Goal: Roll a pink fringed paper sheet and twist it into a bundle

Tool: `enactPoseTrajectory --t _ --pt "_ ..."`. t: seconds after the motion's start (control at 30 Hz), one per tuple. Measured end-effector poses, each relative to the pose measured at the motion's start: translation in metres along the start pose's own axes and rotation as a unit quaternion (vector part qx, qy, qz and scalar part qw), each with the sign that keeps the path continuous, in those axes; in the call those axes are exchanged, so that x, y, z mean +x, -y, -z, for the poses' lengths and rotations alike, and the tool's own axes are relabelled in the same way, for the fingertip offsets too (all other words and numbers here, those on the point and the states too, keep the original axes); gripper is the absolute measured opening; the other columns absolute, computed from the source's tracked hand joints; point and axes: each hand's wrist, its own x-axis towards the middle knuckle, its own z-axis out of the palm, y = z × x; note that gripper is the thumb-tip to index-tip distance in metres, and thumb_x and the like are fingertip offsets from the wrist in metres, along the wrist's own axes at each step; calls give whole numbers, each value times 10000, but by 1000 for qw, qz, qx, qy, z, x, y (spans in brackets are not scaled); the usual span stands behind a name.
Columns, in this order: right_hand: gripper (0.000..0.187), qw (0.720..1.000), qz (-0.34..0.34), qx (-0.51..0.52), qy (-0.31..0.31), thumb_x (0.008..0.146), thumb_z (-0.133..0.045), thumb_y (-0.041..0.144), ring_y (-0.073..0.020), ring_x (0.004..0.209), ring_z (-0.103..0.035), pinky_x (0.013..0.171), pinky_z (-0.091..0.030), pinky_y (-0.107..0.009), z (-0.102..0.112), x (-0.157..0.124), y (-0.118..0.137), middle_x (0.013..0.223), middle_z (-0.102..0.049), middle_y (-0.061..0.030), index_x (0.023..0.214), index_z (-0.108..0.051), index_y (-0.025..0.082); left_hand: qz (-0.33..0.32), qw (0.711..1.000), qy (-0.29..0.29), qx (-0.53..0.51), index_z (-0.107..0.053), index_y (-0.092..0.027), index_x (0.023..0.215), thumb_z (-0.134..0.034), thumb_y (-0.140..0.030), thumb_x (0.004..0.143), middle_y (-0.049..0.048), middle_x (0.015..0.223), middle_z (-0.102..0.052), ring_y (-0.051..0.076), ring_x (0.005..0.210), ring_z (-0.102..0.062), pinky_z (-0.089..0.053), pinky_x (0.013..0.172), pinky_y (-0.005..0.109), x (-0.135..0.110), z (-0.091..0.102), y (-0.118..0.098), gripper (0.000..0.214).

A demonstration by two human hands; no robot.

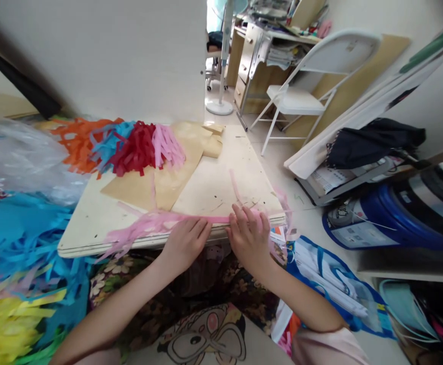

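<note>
Pink fringed paper strip (191, 219) lies along near edge of tabletop (214, 187), fringe trailing left over edge. Right hand (249, 234) flat on strip's right end, fingers spread, pressing, nothing clenched. Left hand (185, 241) just beside, fingers bent over strip at edge; pinching or only resting, cannot tell. Judgement: step is flattening strip's solid band. To do well: one hand anchors, other strokes outward lightly; thin paper likely tears easily; fringe best left free of brown paper sheet (156, 185) behind.

Pale matt wood table (214, 190); thin pink paper fringe (149, 225).
</note>
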Motion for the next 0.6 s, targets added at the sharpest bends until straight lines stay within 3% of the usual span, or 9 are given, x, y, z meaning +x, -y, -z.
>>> enactPoseTrajectory --t 0.17,0.33,0.6 --pt "237 996 51 39 -68 771 -412 132 -186 964 -407 870 -246 -374 8 1 5 1017 -565 -59 966 -545 142 9 999 17 -49 -536 -118 894 -428 -122 762 61 816 -584 165 748 -496 -421 633 276 -2 0 -2 171" --pt "158 988 83 125 28 774 -400 130 -147 699 -440 694 -288 -306 4 10 14 720 -565 -26 789 -556 151 64 994 26 -82 -545 -123 825 -438 -129 761 45 737 -559 148 694 -480 -416 608 249 0 4 -3 125" --pt "120 983 55 150 85 762 -427 145 -157 660 -409 657 -250 -295 -2 19 10 664 -527 -21 689 -520 170 140 986 83 -23 -545 -128 661 -451 -160 752 51 627 -520 169 617 -458 -379 546 272 11 11 -3 135"
